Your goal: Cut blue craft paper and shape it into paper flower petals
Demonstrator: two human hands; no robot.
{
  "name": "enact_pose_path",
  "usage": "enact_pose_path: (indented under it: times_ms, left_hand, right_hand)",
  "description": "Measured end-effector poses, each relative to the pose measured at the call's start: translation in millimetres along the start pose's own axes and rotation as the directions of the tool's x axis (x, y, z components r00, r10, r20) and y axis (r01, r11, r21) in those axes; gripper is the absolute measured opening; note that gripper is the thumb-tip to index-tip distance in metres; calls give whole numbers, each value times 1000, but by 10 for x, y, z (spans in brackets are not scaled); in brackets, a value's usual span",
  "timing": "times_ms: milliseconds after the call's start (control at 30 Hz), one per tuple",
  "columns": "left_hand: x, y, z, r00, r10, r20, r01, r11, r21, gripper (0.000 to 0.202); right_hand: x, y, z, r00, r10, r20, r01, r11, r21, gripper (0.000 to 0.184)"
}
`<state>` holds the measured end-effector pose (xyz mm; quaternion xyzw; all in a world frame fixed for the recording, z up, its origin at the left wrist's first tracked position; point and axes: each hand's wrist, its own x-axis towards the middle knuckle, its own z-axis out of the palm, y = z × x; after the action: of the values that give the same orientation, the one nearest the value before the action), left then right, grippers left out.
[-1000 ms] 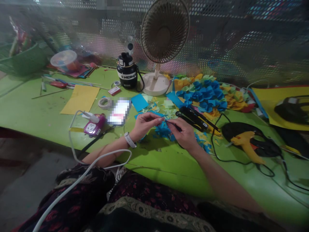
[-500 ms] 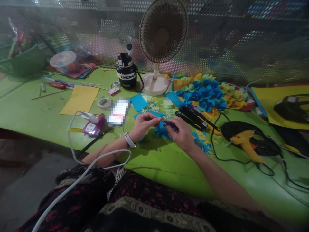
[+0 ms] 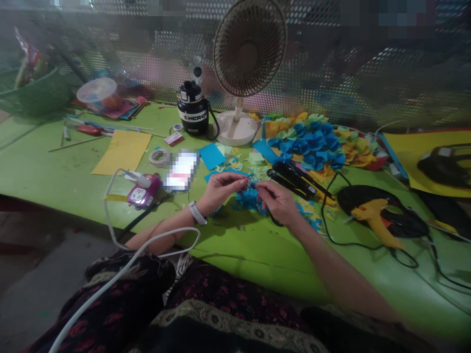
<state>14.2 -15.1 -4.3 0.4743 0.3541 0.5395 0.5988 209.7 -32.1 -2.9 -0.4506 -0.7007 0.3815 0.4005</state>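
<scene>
Blue paper scraps (image 3: 248,199) lie under the left hand (image 3: 221,190) and right hand (image 3: 277,201), both narrowly pinched on something too small to tell, the left forearm (image 3: 165,230) steadied on the green worktop (image 3: 47,162)

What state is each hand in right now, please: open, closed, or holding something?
Left hand: pinched closed; anything held is too small to tell.
Right hand: curled closed; whatever it may hold cannot be told.

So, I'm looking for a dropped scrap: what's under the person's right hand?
Blue paper scraps show beside the right hand, on the green table; what lies beneath the palm is covered.
</scene>
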Motion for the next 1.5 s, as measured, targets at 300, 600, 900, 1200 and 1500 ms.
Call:
enact_pose_path:
  times_ms: [300,600,900,1200,1500]
  left_hand:
    - [4,22,20,998,32,-54,-32,999,9,36]
    - [6,24,23,999,4,-45,-5,1000,-4,38]
    - [2,17,21,1000,22,-18,-23,1000,-17,34]
    - [-3,27,26,998,36,-51,-38,999,-27,32]
    - [-1,44,38,998,18,-59,-20,999,-26,37]
  right_hand:
    - [-34,-74,44,985,-153,-86,131,967,-219,30]
    - [-33,-20,54,988,-119,-102,100,980,-170,26]
    - [-17,-29,57,998,-39,-47,37,998,-46,32]
    - [-32,-52,75,999,-9,46,12,999,-49,43]
    - [-34,-15,89,994,-110,8,110,988,-111,37]
